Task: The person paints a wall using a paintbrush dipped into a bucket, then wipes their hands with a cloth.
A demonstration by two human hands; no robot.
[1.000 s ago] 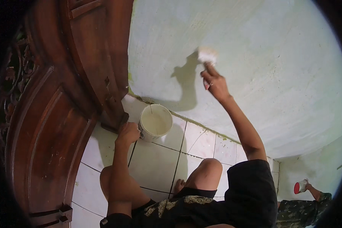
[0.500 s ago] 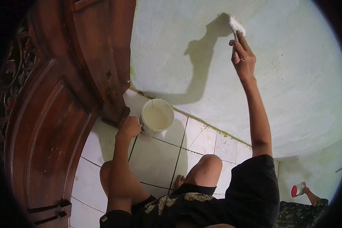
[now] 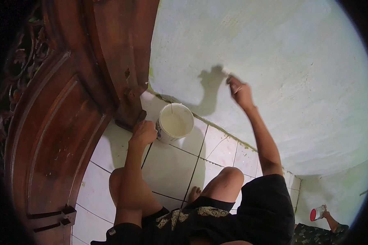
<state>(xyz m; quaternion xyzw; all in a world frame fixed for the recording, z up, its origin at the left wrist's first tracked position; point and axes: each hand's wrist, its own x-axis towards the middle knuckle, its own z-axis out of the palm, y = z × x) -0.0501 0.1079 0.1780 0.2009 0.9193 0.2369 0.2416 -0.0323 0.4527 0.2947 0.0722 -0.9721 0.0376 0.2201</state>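
Note:
My right hand (image 3: 242, 96) is closed round the handle of a paintbrush (image 3: 227, 71). Its pale head is against or close to the whitish-green wall (image 3: 290, 73), where the shadow of hand and brush falls. My left hand (image 3: 144, 133) is closed beside a white bucket (image 3: 161, 134), near the dark foot of the wooden furniture; whatever its fingers grip is hidden. Pale paint (image 3: 176, 123) lies inside the bucket, and a thin wire or stick rises by its far rim.
Carved dark-brown wooden furniture (image 3: 41, 163) fills the left side. White floor tiles (image 3: 167, 167) with dark joints run under my bent knees to the wall's foot. At the lower right another person's hand (image 3: 326, 214) holds a white container with a red end (image 3: 313, 214).
My right hand has swept the paintbrush down and left along the wall, nearer the bucket. My left hand stays beside the bucket, while the whole view has shifted slightly.

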